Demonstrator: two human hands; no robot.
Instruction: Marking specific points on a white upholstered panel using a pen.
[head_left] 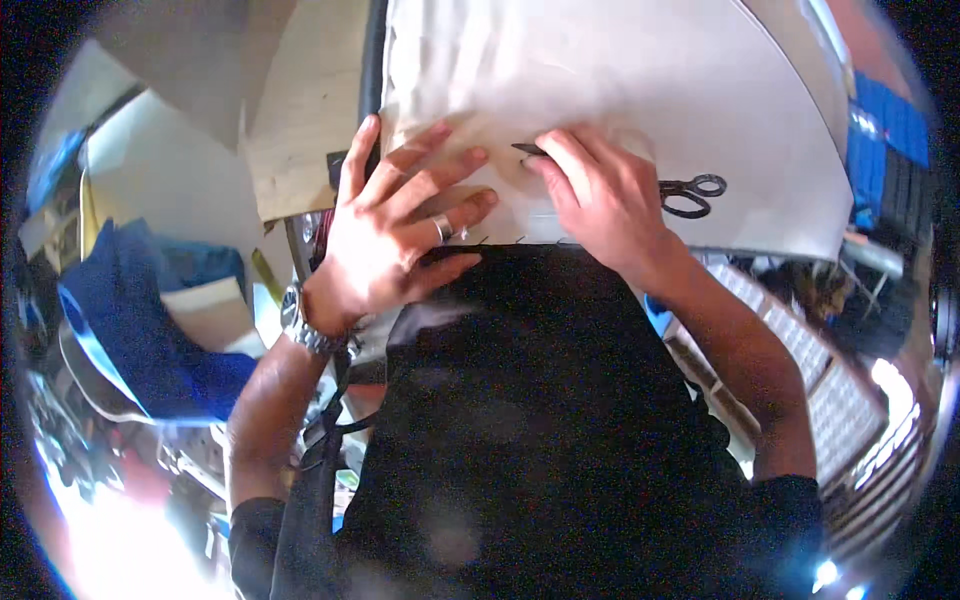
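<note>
My left hand [400, 215], with a ring and a wristwatch [295, 318], lies spread over pale fabric [600, 60] near its front edge. My right hand [600, 195] is closed around a small dark pointed tool [525, 148], its tip pointing left toward my left hand's fingers. Black-handled scissors [688, 208] lie just right of my right hand, their blades hidden by it. A few small dark marks, too small to name, run along the fabric's front edge between my hands.
A wooden board [295, 130] and a dark strip [372, 50] border the fabric at left. Blue cloth [160, 340] hangs at lower left. A pale gridded panel [830, 390] and blue objects [878, 130] are at right. My black-clothed body fills the lower middle.
</note>
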